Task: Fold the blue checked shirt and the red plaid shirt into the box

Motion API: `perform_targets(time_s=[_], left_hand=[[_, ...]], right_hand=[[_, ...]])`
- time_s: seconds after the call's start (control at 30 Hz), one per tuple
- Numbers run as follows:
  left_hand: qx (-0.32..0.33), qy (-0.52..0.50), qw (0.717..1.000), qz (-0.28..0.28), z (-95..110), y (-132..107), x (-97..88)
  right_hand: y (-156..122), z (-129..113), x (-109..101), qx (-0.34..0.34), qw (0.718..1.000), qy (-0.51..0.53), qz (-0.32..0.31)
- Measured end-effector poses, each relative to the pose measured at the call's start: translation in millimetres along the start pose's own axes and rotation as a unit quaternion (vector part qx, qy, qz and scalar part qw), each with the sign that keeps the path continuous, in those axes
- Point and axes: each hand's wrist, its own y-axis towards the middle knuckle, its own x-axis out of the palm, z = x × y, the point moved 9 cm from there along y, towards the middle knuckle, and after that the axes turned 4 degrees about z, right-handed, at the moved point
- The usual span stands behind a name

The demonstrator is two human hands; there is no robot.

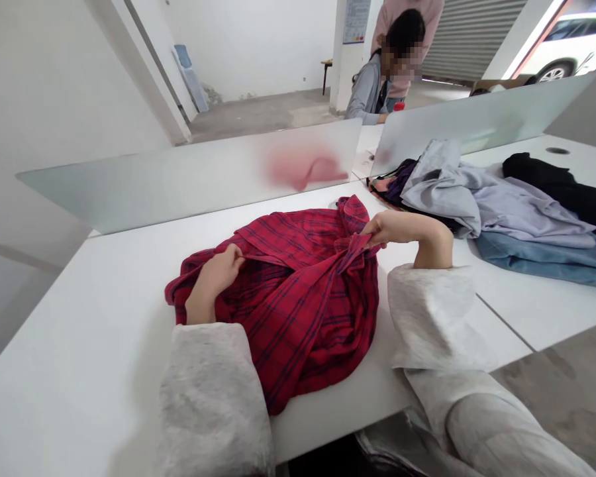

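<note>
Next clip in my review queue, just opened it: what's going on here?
A person at a white table is gripping a red plaid shirt with both hands: the left hand and the right hand each hold a fold of it. A pile of clothes lies to the right. Beyond a frosted divider, a seated person in grey has a standing person in pink beside them.

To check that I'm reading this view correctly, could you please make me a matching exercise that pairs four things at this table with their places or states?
Things:
1. Red plaid shirt
2. Black garment
3. Frosted partition
4. Right hand

Places or states:
A. Gripping a fold of cloth
B. Standing upright along the table's far side
C. Lying bunched directly in front of the person
D. Lying at the far right, beyond a pale blue garment

Pairs: 1-C, 2-D, 3-B, 4-A
</note>
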Motion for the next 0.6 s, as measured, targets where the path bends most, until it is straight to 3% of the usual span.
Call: perform_targets(time_s=[0.1,0.17,0.2,0.27,0.33,0.4,0.43,0.5,0.6], left_hand=[[-0.071,-0.037,0.988,0.129,-16.6,-13.7,-43.5],[-0.117,-0.057,0.970,0.207,-29.4,-29.2,-70.4],[-0.142,-0.067,0.956,0.246,-37.1,-38.4,-82.9],[-0.187,-0.091,0.923,0.323,-55.0,-58.0,-104.5],[-0.231,-0.114,0.876,0.407,-76.9,-79.2,-121.9],[-0.258,-0.139,0.826,0.482,-98.3,-97.7,-132.0],[-0.262,-0.151,0.806,0.509,-107.2,-104.2,-134.3],[-0.252,-0.171,0.784,0.541,-120.1,-111.1,-135.0],[-0.235,-0.176,0.791,0.537,-128.7,-111.1,-131.9]], right_hand=[[-14.0,-3.7,-11.6,-0.010,0.999,0.004,0.041],[-24.1,-1.0,-29.7,-0.002,0.991,0.026,0.131],[-30.8,2.6,-44.1,0.004,0.977,0.048,0.210],[-52.7,16.0,-76.2,0.015,0.905,0.108,0.411],[-80.0,34.7,-95.9,0.017,0.788,0.176,0.589],[-97.3,50.4,-101.6,-0.004,0.686,0.231,0.690],[-101.4,55.5,-102.5,-0.021,0.652,0.251,0.715],[-104.4,61.6,-103.5,-0.049,0.611,0.280,0.739],[-102.5,64.3,-103.7,-0.068,0.595,0.299,0.743]])
